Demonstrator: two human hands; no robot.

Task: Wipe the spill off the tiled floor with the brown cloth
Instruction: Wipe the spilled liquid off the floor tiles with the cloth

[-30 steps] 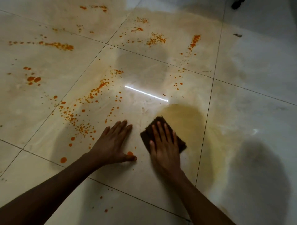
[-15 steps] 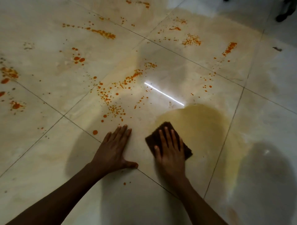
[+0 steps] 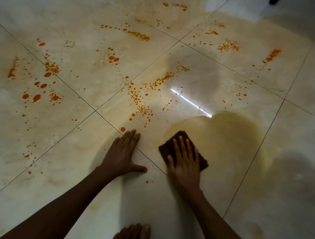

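Note:
My right hand [image 3: 185, 163] lies flat, fingers spread, pressing the brown cloth [image 3: 172, 145] onto the tiled floor [image 3: 85, 170]. The cloth sits at the near-left edge of a yellowish wet smear [image 3: 221, 134]. Orange spill droplets [image 3: 141, 104] scatter over the tiles beyond and to the left of both hands, with bigger blobs [image 3: 36, 97] far left. My left hand [image 3: 123, 153] rests palm down on the floor, fingers together, left of the cloth and holding nothing. One round orange drop [image 3: 122, 129] lies just past its fingertips.
A bare foot [image 3: 134, 232] shows at the bottom edge between my arms. A bright streak of reflected light [image 3: 190, 103] crosses the tile beyond the cloth. More orange splatter [image 3: 228, 45] lies at the far right. A dark object [image 3: 274, 1] sits at the top right corner.
The view has swung to the left, bringing more splattered tiles into sight. Both hands and the cloth have shifted slightly to the left, past a grout line; the foot has come into view.

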